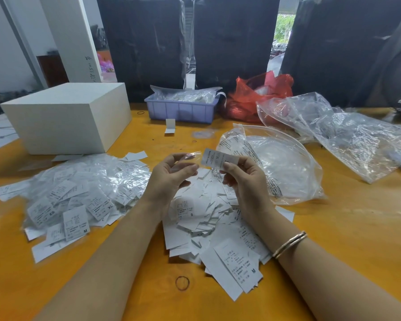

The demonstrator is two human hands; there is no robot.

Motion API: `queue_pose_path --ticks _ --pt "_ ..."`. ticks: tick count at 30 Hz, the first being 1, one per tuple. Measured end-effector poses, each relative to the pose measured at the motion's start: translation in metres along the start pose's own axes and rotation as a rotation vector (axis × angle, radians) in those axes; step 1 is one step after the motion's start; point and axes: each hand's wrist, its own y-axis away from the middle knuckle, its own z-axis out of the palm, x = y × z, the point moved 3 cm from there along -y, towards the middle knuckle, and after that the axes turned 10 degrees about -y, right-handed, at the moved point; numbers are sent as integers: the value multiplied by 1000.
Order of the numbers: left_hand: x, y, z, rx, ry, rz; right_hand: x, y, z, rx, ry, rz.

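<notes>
Presently: both hands are raised over the table, one label and one sleeve in hand.
The right hand (241,179) pinches a white printed label (218,158) between thumb and fingers. The left hand (171,174), fingers curled, holds a small clear sleeve (186,156) just beside the label's left end. Both hover above a loose pile of labels (206,218) on the orange table (333,228). Sleeved labels (79,193) lie heaped at left, near a white box (67,117).
</notes>
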Motion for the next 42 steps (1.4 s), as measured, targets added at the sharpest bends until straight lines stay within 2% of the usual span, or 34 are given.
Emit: queue_pose_path --ticks 10,20,32,42 --pt "-3 -2 -2 36 -188 14 0 2 4 -127 122 -25" --pt "-1 1 -3 58 -88 -30 -6 1 -2 70 -32 -81" --pt "-1 0 -3 63 -69 -39 -8 5 4 -40 77 -171" --pt "2 2 -2 60 -164 8 -4 8 10 -172 135 -65"
